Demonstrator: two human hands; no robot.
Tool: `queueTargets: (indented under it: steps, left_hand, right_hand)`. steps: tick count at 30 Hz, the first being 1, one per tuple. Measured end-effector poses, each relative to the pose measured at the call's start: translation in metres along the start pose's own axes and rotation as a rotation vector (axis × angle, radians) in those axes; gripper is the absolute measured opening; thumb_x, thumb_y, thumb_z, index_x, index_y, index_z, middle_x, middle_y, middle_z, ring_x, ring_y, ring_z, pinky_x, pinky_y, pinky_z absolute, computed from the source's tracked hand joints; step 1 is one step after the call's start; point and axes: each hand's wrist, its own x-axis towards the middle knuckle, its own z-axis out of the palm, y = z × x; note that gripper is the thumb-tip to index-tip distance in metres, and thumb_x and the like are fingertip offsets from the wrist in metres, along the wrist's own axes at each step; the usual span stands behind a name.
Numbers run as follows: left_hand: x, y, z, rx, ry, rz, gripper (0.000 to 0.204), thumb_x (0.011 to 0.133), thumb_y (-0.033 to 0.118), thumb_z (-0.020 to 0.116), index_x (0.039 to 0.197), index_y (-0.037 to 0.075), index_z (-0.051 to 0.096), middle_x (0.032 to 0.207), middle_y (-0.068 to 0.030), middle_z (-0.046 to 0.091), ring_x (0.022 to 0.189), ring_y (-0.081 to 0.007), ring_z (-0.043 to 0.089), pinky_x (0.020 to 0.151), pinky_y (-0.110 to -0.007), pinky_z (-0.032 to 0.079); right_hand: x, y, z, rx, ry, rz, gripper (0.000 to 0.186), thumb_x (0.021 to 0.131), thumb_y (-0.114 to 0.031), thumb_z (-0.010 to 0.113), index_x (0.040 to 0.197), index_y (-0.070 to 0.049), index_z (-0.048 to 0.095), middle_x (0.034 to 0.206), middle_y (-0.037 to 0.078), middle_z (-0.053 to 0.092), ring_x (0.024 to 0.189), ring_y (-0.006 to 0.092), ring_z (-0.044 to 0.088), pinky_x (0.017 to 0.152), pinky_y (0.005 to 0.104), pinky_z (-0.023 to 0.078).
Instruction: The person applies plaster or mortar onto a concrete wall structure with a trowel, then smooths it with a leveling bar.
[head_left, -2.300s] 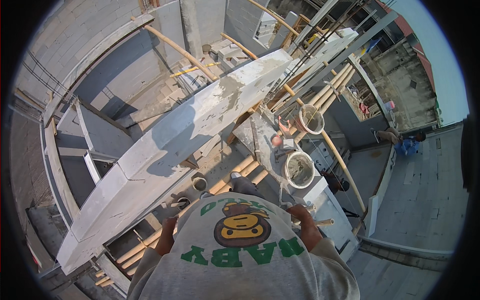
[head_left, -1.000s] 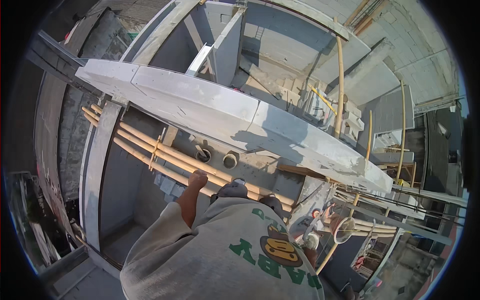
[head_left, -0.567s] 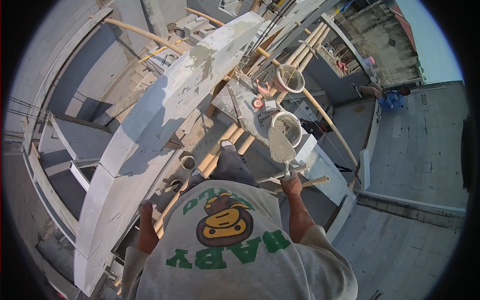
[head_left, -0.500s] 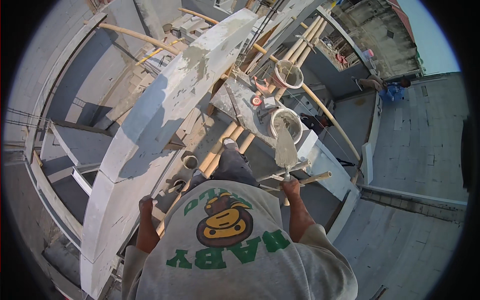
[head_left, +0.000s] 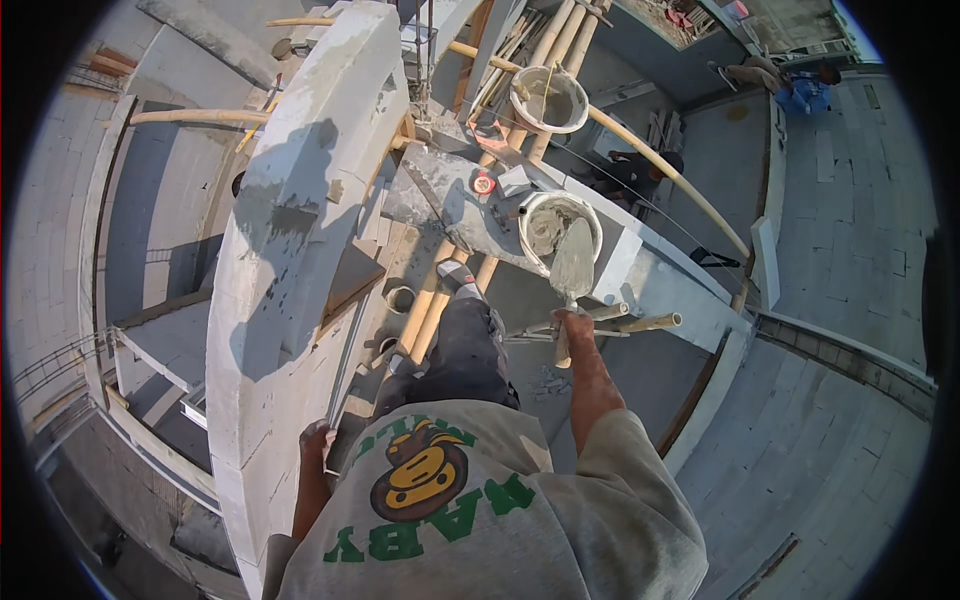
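Observation:
My right hand (head_left: 574, 328) is wrapped round the handle of a mortar-smeared trowel (head_left: 572, 268). The trowel's blade points away from me and overlaps the near right rim of a white bucket (head_left: 527, 246) with grey mortar (head_left: 548, 222) inside. My left hand (head_left: 317, 438) is low at my left side, beside the pale block wall (head_left: 240, 420). Its fingers are curled closed near a long narrow edge; what they hold, if anything, I cannot make out.
Left of the bucket, a mortar-stained board (head_left: 415, 188) lies near a red tape measure (head_left: 483, 182) and a small white block (head_left: 513, 181). Beyond is another bucket (head_left: 549, 100). Bamboo poles (head_left: 428, 318) run beneath my feet. A person in blue (head_left: 803, 95) and another in dark clothes (head_left: 635, 170) are farther right.
My view has shifted, so the wall and buckets sit differently in the picture. The trowel blade now reaches farther over the mortar bucket, and my right arm is stretched out more.

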Motion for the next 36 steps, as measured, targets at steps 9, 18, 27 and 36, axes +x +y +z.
queueTargets:
  steps: [9,18,27,36]
  left_hand:
    - [-0.025,0.203,0.109,0.269,0.016,0.193,0.039,0.085,0.014,0.056,0.120,-0.003,0.053,0.097,-0.0108,0.063,0.092,-0.0168,0.058,0.086,-0.027,0.043]
    - [0.007,0.225,0.200,0.425,-0.097,0.171,0.046,0.085,0.023,0.057,0.122,-0.003,0.052,0.102,-0.0121,0.064,0.097,-0.0177,0.058,0.088,-0.029,0.043]
    - [0.010,0.190,0.180,0.443,0.059,0.036,0.042,0.081,0.029,0.059,0.113,0.000,0.060,0.094,-0.0165,0.065,0.091,-0.0221,0.062,0.080,-0.031,0.046]
    - [-0.007,0.242,0.195,0.464,0.009,0.195,0.043,0.083,0.031,0.055,0.115,0.003,0.059,0.110,-0.0185,0.061,0.100,-0.0263,0.060,0.087,-0.033,0.044]
  right_hand:
    - [0.255,-0.117,0.094,-0.726,-0.164,0.010,0.040,0.073,-0.038,0.066,0.094,-0.004,0.068,0.091,0.013,0.068,0.082,0.0210,0.065,0.075,0.0324,0.049]
    - [0.377,-0.157,0.185,-0.870,-0.205,-0.037,0.058,0.066,-0.045,0.072,0.098,0.003,0.065,0.096,0.016,0.067,0.087,0.0253,0.065,0.077,0.0341,0.050]
    - [0.398,-0.122,0.198,-0.944,-0.311,-0.040,0.059,0.068,-0.040,0.070,0.107,0.004,0.062,0.104,0.017,0.065,0.093,0.0259,0.063,0.081,0.0349,0.048]
    - [0.329,-0.121,0.111,0.323,-0.127,0.091,0.042,0.069,-0.022,0.067,0.102,0.004,0.062,0.086,0.010,0.061,0.076,0.0236,0.058,0.071,0.0368,0.047]
